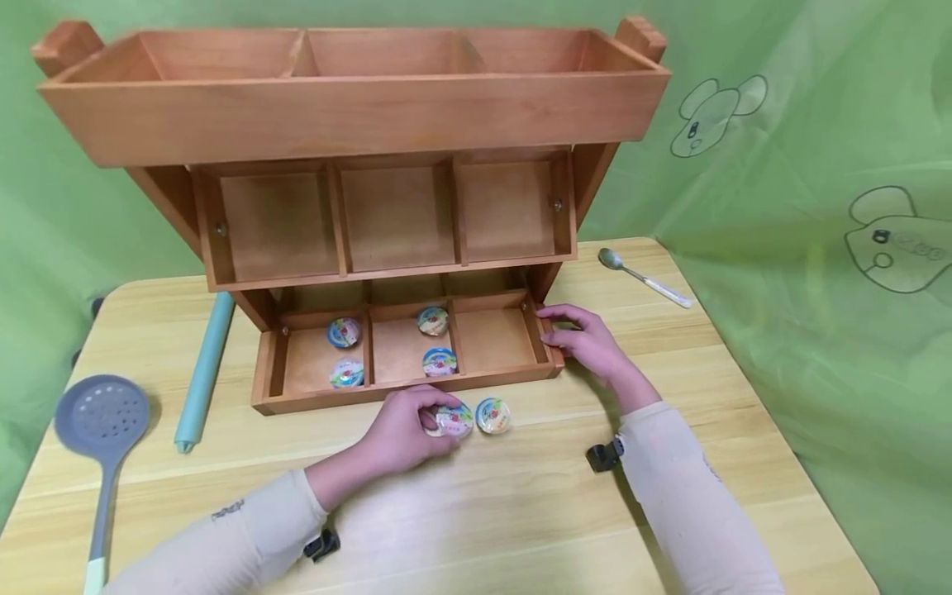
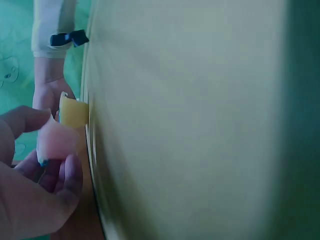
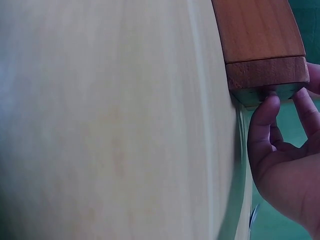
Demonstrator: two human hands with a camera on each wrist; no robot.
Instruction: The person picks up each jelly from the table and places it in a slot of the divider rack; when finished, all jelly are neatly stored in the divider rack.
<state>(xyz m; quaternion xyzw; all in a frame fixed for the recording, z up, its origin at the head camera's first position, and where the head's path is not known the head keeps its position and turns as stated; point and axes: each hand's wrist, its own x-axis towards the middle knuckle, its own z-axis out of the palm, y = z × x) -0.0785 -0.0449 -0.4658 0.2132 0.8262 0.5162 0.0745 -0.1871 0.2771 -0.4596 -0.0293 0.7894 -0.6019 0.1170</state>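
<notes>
Pale wood forms the table (image 1: 521,512), and near its front edge both forearms in light sleeves are seen. A small jelly cup (image 1: 454,420) is pinched by the left hand (image 1: 405,434): the fingers are curled over its top and left side, and the thumb is placed under it, so the cup sits at the fingertips, just in front of the lowest tray. In the left wrist view the pinkish cup (image 2: 56,141) is seen between the thumb and the bent fingers (image 2: 65,175). A second jelly cup (image 1: 492,415) lies touching or just beside the first one, on its right, free of any hand.

Further back, the right front corner of the wooden rack (image 1: 357,116) is held by the right hand (image 1: 587,339); its fingers are slightly spread, and their tips are laid against the corner of the tray.

Four more cups are lying in the lowest tray, two in the left compartment (image 1: 344,332) and two in the middle one (image 1: 439,361).

Near the left edge of the table a grey slotted ladle (image 1: 100,421) and a light blue roll (image 1: 204,372) are placed. Towards the far right corner a spoon (image 1: 643,277) is lying.
</notes>
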